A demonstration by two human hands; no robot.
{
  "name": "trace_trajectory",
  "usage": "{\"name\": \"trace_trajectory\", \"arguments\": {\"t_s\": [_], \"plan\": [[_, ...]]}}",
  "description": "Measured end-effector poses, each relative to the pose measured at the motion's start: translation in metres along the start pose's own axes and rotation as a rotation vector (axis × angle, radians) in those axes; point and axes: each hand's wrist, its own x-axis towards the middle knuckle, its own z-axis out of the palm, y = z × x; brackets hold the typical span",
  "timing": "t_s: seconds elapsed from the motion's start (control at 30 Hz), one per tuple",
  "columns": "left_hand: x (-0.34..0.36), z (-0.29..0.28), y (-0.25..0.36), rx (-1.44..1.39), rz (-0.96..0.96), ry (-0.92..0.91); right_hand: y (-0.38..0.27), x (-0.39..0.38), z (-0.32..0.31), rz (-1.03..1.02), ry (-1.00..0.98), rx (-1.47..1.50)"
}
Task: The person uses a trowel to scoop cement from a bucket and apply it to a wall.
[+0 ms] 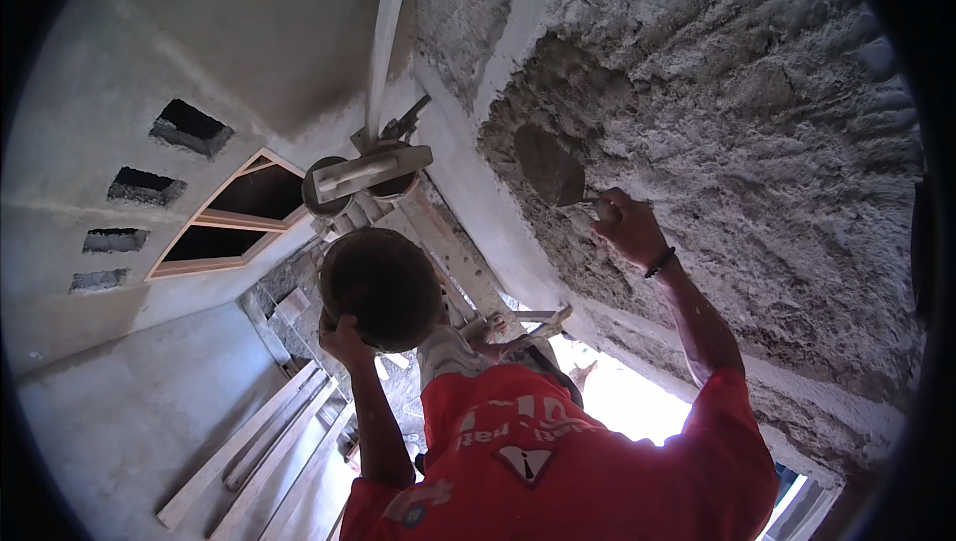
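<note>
My left hand [346,340] grips the rim of a dark round bucket [416,277] in front of my body. The inside of the bucket is in shadow, so I cannot make out what it holds. My right hand [633,230] is closed round the handle of a trowel [551,165]. The trowel's broad blade lies at the rough plastered wall [757,133], over a darker, wet-looking patch of mortar [578,68]. A dark band circles my right wrist.
Beyond the bucket, a plasterer's float [373,172] lies across two round containers [327,201]. Planks [423,227] run beneath them. At left are a wooden window frame [239,220] and several wall openings [189,128]. Long boards [254,441] lean at lower left. A pale straightedge [389,23] stands in the corner.
</note>
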Motion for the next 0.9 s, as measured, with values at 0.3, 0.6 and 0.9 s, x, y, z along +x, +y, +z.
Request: {"name": "trace_trajectory", "arguments": {"t_s": [0.3, 0.6, 0.9], "plan": [[0.009, 0.013, -0.001, -0.082, -0.008, -0.046, -0.115, 0.011, -0.037, -0.501, -0.11, -0.19], [0.009, 0.021, 0.011, -0.072, -0.037, -0.082, -0.169, 0.016, -0.061, -0.866, -0.663, 0.452], [0.009, 0.015, -0.007, 0.124, -0.025, -0.139, 0.006, -0.022, -0.181, 0.018, 0.414, 0.326]]}}
